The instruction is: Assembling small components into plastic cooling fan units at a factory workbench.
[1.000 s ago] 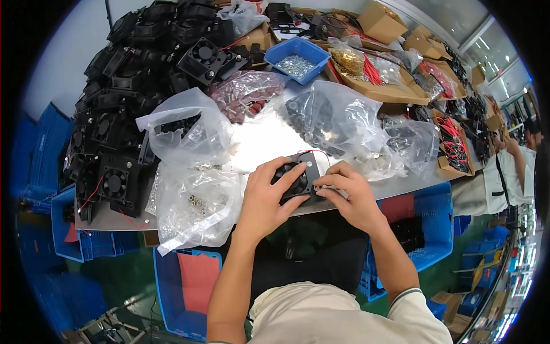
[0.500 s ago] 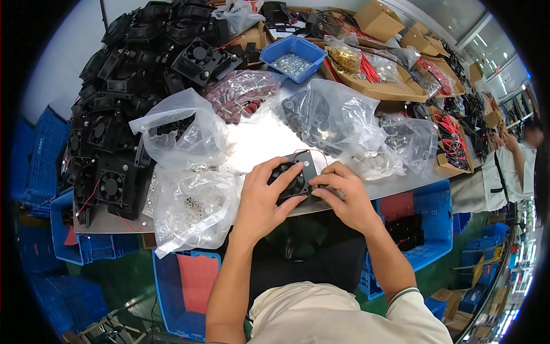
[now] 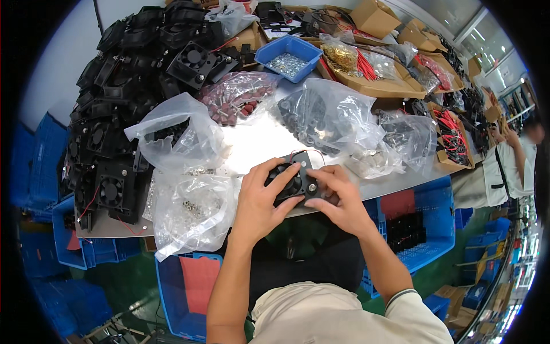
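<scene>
My left hand [image 3: 262,195] is closed around a small black cooling fan [image 3: 290,182] on a flat black plate [image 3: 302,162] at the table's front edge. Its fingers reach over the fan's face, and its thumb lies along the near side. A thin red wire [image 3: 304,151] loops up behind the plate. Near the plate's right corner sits a round silver metal fastener [image 3: 311,187]. My right hand [image 3: 342,200] is beside this fastener, thumb and slightly blurred fingers apart on either side, with nothing visible between them.
Stacked black fan units [image 3: 112,192] fill the left side. Clear bags of parts [image 3: 195,212] surround the bright work spot. Behind are a blue tray [image 3: 289,57] of small metal pieces and cardboard boxes [image 3: 375,20]. Blue crates [image 3: 438,229] stand below; another person [image 3: 504,166] is at far right.
My right thumb and fingers have parted from a pinch at the plate's corner, so the silver fastener now shows. My left hand keeps its hold on the fan.
</scene>
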A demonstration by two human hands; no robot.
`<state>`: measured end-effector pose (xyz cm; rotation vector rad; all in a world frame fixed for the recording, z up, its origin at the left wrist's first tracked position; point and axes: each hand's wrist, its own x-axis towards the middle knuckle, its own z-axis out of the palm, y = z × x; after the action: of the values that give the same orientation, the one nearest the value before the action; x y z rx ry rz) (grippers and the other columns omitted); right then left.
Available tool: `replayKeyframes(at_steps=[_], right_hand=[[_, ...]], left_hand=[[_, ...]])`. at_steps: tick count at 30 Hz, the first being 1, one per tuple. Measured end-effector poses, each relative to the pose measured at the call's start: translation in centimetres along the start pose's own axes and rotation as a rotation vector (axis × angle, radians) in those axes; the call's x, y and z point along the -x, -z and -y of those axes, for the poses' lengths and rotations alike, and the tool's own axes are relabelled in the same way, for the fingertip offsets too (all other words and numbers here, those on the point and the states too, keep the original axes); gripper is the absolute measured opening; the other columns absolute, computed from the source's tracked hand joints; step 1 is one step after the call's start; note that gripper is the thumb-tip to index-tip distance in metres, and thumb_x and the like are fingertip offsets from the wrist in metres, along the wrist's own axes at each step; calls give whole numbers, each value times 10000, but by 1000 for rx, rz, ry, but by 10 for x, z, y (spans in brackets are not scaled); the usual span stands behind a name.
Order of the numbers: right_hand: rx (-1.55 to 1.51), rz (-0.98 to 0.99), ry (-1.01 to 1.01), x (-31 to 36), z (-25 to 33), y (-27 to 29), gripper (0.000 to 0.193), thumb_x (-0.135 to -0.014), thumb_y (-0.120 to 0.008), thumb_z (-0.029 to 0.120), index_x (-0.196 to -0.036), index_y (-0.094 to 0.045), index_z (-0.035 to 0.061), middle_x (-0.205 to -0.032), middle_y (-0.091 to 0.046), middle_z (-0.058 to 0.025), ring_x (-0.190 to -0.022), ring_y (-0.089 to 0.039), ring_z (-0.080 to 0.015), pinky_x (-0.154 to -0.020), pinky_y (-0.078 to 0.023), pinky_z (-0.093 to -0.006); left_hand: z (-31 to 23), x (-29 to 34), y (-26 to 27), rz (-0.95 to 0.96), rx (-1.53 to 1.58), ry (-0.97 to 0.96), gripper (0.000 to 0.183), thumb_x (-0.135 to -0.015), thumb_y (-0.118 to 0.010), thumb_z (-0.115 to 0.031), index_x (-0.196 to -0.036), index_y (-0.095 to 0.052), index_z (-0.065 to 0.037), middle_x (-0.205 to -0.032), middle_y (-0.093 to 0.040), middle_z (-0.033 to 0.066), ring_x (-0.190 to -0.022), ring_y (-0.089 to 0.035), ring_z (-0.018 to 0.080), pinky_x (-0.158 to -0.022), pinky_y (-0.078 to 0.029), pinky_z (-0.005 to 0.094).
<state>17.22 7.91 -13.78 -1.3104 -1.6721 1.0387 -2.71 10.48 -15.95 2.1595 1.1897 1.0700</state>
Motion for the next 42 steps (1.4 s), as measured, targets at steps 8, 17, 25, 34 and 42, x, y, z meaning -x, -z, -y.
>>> replayKeyframes(at_steps=[8,17,25,34,42], right_hand=[[-376,-192,9,12,-22,2,367,-801,-673,51,-1167,-644,46,-1267,-481,-106,-1151,-492,-190,-942,-417,-303],[-206,-79,79,8,-15,6,320,-801,-649,30,-1121,-662,29,-1307,-486,-134,-1197,-489,-258,-1022,-368,-353],[-190,-130,191,19,-37,8,231,-828,-596,-2,-1055,-636,4,-1270,-518,-130,-1144,-518,-235,-952,-401,-313],[-454,-232,102,17,-54,10,196,-880,-555,-32,-1073,-585,-21,-1184,-541,-106,-1080,-548,-184,-931,-420,-275],[-538,-308,-12,7,-48,4,240,-907,-530,-21,-1146,-530,-31,-1052,-593,-93,-950,-597,-142,-827,-475,-251]], left_hand=[[-4,-2,-3,19,-1,9,604,-659,-802,-117,-1235,-620,-123,-1232,-536,129,-1127,-512,324,-953,-426,399],[-4,-3,-1,20,-30,52,594,-674,-790,-130,-1240,-613,-112,-1260,-524,140,-1160,-504,336,-983,-419,403],[-3,1,-9,1,14,19,582,-726,-790,-175,-1273,-595,-134,-1267,-515,137,-1158,-490,333,-977,-416,398],[-33,-14,31,305,-261,-76,563,-764,-747,-242,-1286,-563,-139,-1256,-520,156,-1145,-509,352,-942,-430,435],[-72,-94,195,60,-375,-390,527,-694,-782,-207,-1179,-629,-72,-1170,-602,143,-1105,-553,337,-936,-447,435]])
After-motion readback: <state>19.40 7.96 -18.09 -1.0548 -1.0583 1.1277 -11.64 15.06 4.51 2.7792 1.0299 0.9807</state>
